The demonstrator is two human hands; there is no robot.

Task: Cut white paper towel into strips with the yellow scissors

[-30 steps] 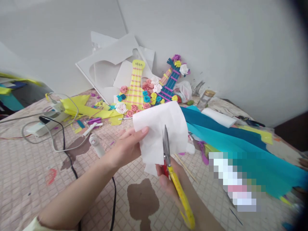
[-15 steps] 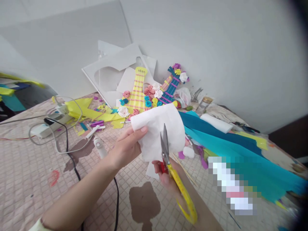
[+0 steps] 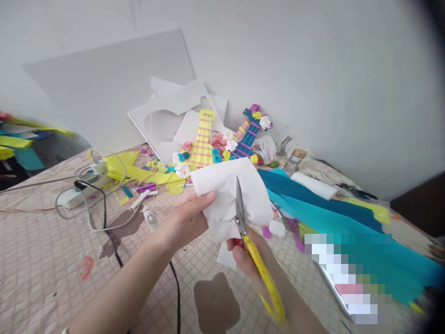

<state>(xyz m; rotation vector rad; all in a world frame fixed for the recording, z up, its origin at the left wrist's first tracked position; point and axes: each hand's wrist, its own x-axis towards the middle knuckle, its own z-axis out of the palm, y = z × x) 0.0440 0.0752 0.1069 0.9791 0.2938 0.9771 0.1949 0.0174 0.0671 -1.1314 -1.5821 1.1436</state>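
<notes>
A piece of white crepe paper (image 3: pixel 222 199) is pinched at its left edge by my left hand (image 3: pixel 187 211), thumb on top. In my right hand (image 3: pixel 246 260) is a pair of scissors (image 3: pixel 240 208) with yellow-wrapped handles. One blade lies over the front of the paper, pointing away from me; the other blade is hidden behind the sheet. The paper puckers along the blades. A small white scrap (image 3: pixel 226 255) lies on the table below the paper.
Behind the paper stand a yellow paper guitar (image 3: pixel 202 139) and a blue one (image 3: pixel 247 138) with paper flowers. Teal crepe paper (image 3: pixel 333 227) spreads at right, beside a white roll (image 3: pixel 314 185). At left are a power strip (image 3: pixel 81 190), cables and a glue gun (image 3: pixel 150 217).
The scissor blades have come closer together, and the paper now wrinkles around them. My view has shifted slightly, so the table items sit lower and further right.
</notes>
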